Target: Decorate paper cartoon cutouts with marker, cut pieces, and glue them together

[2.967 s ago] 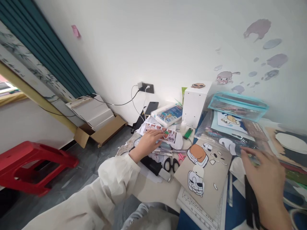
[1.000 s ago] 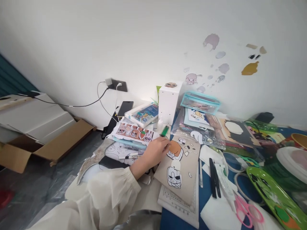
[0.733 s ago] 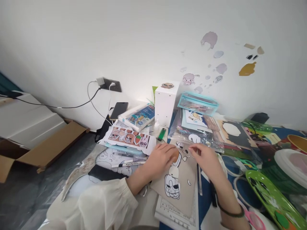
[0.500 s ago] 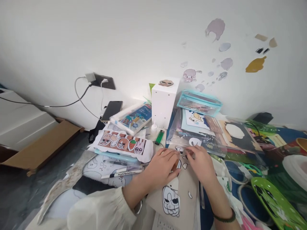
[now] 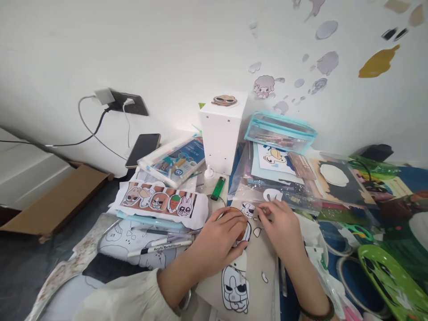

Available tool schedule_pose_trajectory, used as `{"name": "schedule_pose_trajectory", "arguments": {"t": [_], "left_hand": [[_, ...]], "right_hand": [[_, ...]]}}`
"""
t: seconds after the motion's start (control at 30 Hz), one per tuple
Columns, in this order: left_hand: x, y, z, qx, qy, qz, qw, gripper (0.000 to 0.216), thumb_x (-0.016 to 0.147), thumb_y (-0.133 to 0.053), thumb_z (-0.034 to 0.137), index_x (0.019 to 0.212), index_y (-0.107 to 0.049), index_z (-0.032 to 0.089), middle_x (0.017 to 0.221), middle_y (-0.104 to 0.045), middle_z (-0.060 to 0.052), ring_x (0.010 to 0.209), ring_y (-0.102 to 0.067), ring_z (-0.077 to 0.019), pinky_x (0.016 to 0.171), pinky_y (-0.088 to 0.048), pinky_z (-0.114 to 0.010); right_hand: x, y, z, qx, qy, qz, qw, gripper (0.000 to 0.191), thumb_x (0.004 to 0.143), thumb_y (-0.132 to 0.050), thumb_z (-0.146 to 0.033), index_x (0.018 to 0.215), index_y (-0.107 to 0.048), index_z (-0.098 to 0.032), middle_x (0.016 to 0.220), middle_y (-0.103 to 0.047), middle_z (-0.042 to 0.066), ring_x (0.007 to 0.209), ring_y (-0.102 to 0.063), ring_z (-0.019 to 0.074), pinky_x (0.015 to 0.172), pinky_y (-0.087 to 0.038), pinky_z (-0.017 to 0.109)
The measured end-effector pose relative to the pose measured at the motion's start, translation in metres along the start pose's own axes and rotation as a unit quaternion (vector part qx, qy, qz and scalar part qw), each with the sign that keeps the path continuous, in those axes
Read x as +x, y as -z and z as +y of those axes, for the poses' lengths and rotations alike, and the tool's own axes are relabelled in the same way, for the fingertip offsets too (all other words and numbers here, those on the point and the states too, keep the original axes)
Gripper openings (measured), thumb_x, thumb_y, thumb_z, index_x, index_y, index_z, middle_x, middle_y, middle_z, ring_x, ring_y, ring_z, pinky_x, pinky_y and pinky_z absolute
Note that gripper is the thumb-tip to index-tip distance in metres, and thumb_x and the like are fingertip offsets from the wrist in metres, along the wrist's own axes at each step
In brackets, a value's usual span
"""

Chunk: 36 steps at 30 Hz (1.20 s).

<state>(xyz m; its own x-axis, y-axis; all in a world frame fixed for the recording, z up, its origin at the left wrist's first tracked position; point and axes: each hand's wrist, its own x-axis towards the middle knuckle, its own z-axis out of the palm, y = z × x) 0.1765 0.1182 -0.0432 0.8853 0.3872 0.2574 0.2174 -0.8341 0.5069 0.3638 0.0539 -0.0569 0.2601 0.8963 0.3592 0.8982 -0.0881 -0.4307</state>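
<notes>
My left hand [image 5: 219, 238] is curled over a brown-and-white paper cutout [image 5: 246, 234] with a black outline, its thumb and fingers on the piece; much of it is hidden under the palm. Just right of it, my right hand [image 5: 281, 229] has thumb and forefinger pinched together by the edge of a small white cutout with a dark-eyed face [image 5: 248, 209]. What lies between those fingertips is too small to tell. Both hands rest over a beige sheet [image 5: 257, 276]. On it lie a rabbit-like cutout [image 5: 235, 290] and small white scraps [image 5: 264, 277].
A green lighter [image 5: 218, 188] and a white box [image 5: 220, 138] stand beyond my hands. Left are a printed character strip [image 5: 158, 200] and markers [image 5: 160, 246]. Right are a plastic sleeve [image 5: 301, 196], tape rings [image 5: 344, 285] and a green tray [image 5: 388, 281]. A teal pouch [image 5: 281, 133] sits behind.
The view has shifted, so the background sits differently in frame. My left fingers have drawn back a little, showing more of the brown cutout and the small face piece. My right hand stays pinched nearby.
</notes>
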Motion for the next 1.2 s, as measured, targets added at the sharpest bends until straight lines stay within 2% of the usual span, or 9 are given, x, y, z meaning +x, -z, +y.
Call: {"name": "schedule_pose_trajectory", "arguments": {"t": [0.1, 0.27, 0.57, 0.8, 1.0, 1.2], "left_hand": [[0.0, 0.0, 0.0, 0.004, -0.007, 0.004, 1.0, 0.006, 0.092, -0.05, 0.022, 0.097, -0.052, 0.02, 0.115, -0.064, -0.001, 0.121, -0.05, -0.0175, 0.111, -0.028, -0.038], [0.002, 0.001, 0.0, 0.015, -0.012, 0.006, 1.0, 0.008, 0.092, -0.049, 0.021, 0.098, -0.054, 0.02, 0.112, -0.066, -0.002, 0.119, -0.052, -0.0186, 0.11, -0.03, -0.039], [0.001, 0.001, 0.001, 0.014, -0.007, 0.006, 1.0, 0.007, 0.092, -0.049, 0.021, 0.096, -0.055, 0.02, 0.113, -0.067, -0.001, 0.12, -0.052, -0.0175, 0.108, -0.032, -0.038], [0.0, 0.002, 0.001, 0.01, -0.008, 0.007, 1.0, 0.01, 0.093, -0.048, 0.021, 0.098, -0.056, 0.021, 0.116, -0.067, -0.003, 0.122, -0.053, -0.0199, 0.108, -0.034, -0.042], [0.001, 0.002, 0.0, 0.006, -0.007, 0.007, 1.0, 0.009, 0.093, -0.048, 0.02, 0.099, -0.055, 0.021, 0.115, -0.067, -0.003, 0.122, -0.052, -0.019, 0.107, -0.034, -0.041], [0.001, 0.002, -0.001, 0.008, -0.01, 0.005, 1.0, 0.009, 0.093, -0.049, 0.02, 0.1, -0.054, 0.02, 0.114, -0.067, -0.003, 0.121, -0.052, -0.0175, 0.107, -0.033, -0.04]], "right_hand": [[-0.003, 0.002, -0.003, -0.005, 0.003, 0.015, 1.0, 0.019, 0.093, -0.047, -0.027, 0.084, -0.062, -0.019, 0.074, -0.057, 0.004, 0.074, -0.051, 0.0216, 0.07, -0.04, 0.035], [0.0, -0.002, -0.005, 0.001, 0.017, -0.012, 1.0, 0.018, 0.092, -0.046, -0.023, 0.091, -0.063, -0.018, 0.078, -0.058, 0.005, 0.077, -0.05, 0.0224, 0.071, -0.04, 0.035], [0.004, -0.003, 0.0, 0.06, 0.003, -0.034, 0.998, 0.018, 0.092, -0.047, -0.025, 0.082, -0.061, -0.02, 0.082, -0.059, 0.004, 0.081, -0.051, 0.0221, 0.074, -0.041, 0.035], [0.006, 0.009, 0.007, 0.109, -0.049, -0.043, 0.992, 0.024, 0.091, -0.048, -0.033, 0.084, -0.067, -0.022, 0.084, -0.065, 0.005, 0.083, -0.056, 0.0225, 0.071, -0.043, 0.035], [0.0, 0.031, 0.031, 0.131, -0.122, -0.036, 0.983, 0.026, 0.087, -0.051, -0.039, 0.085, -0.071, -0.022, 0.086, -0.069, 0.005, 0.069, -0.059, 0.0196, 0.061, -0.044, 0.031], [-0.005, 0.037, 0.037, 0.136, -0.13, -0.06, 0.98, 0.024, 0.086, -0.052, -0.038, 0.084, -0.071, -0.023, 0.088, -0.07, 0.004, 0.073, -0.06, 0.0197, 0.063, -0.044, 0.031]]}}
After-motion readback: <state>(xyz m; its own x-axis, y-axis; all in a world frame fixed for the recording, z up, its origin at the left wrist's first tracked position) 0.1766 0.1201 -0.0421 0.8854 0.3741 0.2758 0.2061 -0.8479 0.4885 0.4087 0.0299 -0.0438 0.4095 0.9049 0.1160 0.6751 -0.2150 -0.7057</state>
